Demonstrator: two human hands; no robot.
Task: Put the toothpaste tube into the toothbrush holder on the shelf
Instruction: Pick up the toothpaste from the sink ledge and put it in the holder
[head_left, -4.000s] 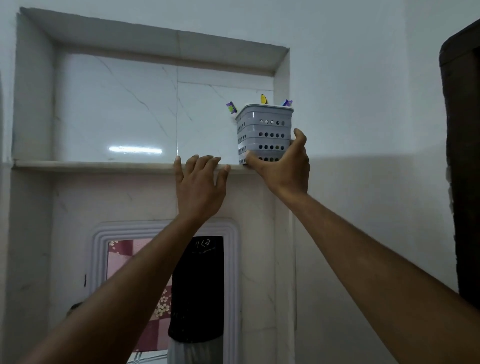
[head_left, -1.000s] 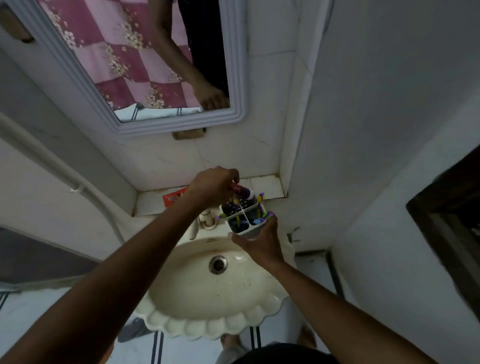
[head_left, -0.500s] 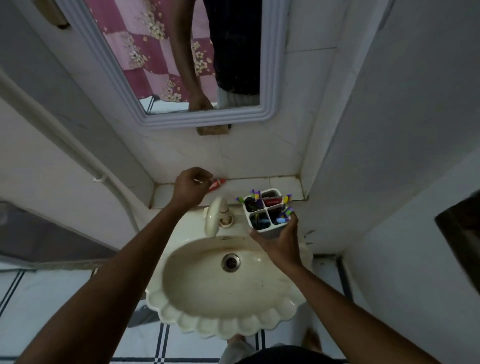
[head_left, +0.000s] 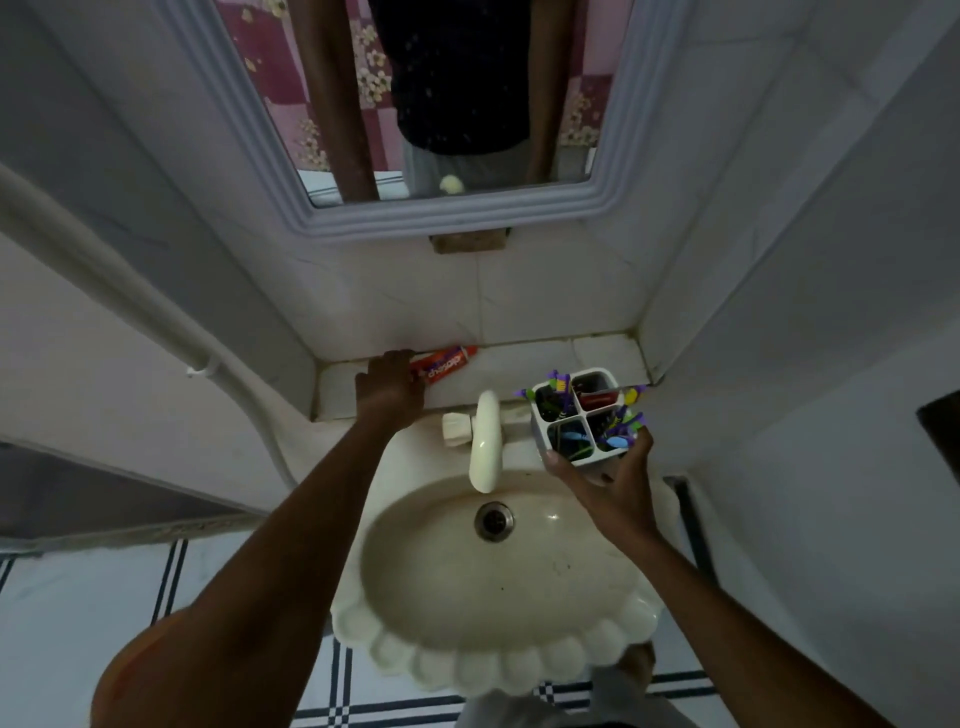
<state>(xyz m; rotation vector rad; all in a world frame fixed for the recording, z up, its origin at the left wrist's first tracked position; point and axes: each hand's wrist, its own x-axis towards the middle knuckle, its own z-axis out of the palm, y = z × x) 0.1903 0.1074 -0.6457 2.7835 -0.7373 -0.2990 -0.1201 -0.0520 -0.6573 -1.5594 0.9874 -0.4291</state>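
Observation:
A red toothpaste tube (head_left: 449, 362) lies on the white tiled ledge (head_left: 545, 353) behind the sink, against the wall. My left hand (head_left: 389, 387) reaches to the ledge with its fingers curled over the tube's left end. My right hand (head_left: 608, 483) holds a white four-compartment toothbrush holder (head_left: 575, 411) from below, over the sink's right back corner. Several purple, blue and yellow toothbrushes stand in it, and something red sits in its far right compartment.
A cream scalloped sink (head_left: 467, 649) lies below my arms, with a cream tap (head_left: 485, 441) between my hands. A framed mirror (head_left: 447, 218) hangs above the ledge. A white pipe (head_left: 130, 291) runs down the left wall. A wall closes in on the right.
The view dropped from the high shelf to the sink. My left hand left the holder and moved left to the tube on the ledge. My right hand keeps the holder.

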